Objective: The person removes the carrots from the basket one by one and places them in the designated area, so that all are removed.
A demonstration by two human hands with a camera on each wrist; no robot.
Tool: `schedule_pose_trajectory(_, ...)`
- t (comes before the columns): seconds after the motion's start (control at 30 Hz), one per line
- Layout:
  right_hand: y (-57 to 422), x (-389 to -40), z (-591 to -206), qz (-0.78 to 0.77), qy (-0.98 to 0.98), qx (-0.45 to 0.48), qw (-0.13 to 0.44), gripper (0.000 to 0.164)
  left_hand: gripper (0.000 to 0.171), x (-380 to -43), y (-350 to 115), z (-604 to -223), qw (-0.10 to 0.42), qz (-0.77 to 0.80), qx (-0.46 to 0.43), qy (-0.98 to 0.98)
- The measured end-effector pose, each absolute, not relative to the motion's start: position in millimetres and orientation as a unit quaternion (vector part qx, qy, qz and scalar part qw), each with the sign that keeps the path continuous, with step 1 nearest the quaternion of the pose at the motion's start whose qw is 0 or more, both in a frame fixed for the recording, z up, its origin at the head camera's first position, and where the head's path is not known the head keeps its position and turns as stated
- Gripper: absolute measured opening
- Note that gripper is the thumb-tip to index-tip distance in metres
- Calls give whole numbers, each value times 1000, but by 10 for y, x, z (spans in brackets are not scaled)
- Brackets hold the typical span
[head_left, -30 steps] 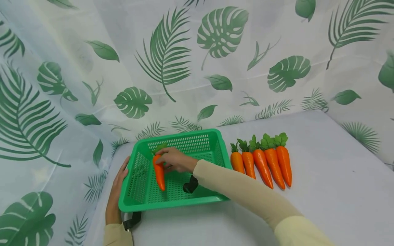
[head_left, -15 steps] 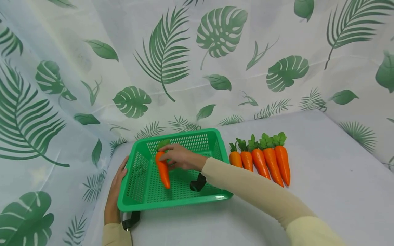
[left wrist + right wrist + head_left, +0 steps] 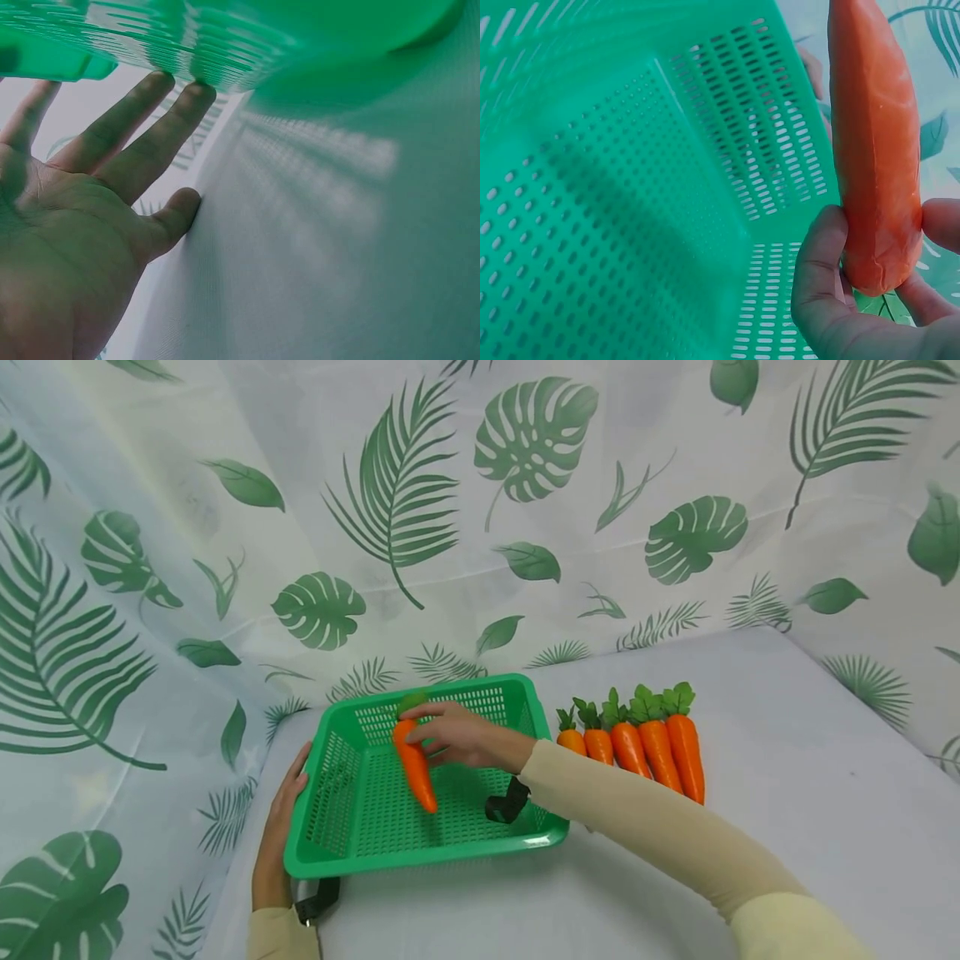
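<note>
My right hand pinches an orange carrot near its leafy top, over the green plastic basket. The carrot's tip slants down to the right. In the right wrist view, thumb and fingers hold the thick end of the carrot, with its green leaves partly hidden behind the hand. My left hand is at the basket's left side, outside it. Seen from the left wrist, the left hand has its fingers straight, their tips right at the basket's perforated wall.
Several more carrots lie side by side to the right of the basket, leaves pointing away; my right sleeve covers some lower ends. A white table carries everything. Leaf-printed cloth hangs behind and at the left.
The right hand has moved right with the carrot, from the basket's left part toward its middle, and a little away from me. The left hand has stayed at the basket's side.
</note>
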State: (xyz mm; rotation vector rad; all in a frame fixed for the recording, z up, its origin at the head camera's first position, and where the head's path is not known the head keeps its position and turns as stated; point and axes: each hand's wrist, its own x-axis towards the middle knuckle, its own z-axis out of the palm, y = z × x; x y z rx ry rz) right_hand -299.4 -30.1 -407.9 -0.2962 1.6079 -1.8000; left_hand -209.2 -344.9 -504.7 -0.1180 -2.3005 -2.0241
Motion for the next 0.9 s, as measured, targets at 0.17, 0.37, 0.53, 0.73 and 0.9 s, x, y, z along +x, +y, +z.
schedule_pose_trajectory(0.17, -194, -2978, -4056, -695, 620, -119, 343, 53, 61, -2082, -3455, -5050, 39, -661, -41, -748)
schedule_pose_trajectory(0.37, -36, -2962, -3987, -708, 608, -110, 344, 55, 62, -2070, -3439, -5049, 40, -666, -38, -744)
schedule_pose_trajectory(0.53, 102, -2963, -3952, -716, 601, -110, 339, 56, 62, -2075, -3431, -5048, 37, -667, -43, -743)
schedule_pose_trajectory(0.73, 251, -2958, -3926, -731, 589, -106, 329, 55, 62, -2078, -3441, -5055, 32, -660, -38, -749)
schedule_pose_trajectory(0.9, 367, -2942, -3923, -734, 588, -107, 323, 55, 61, -2076, -3444, -5053, 30, -659, -24, -751)
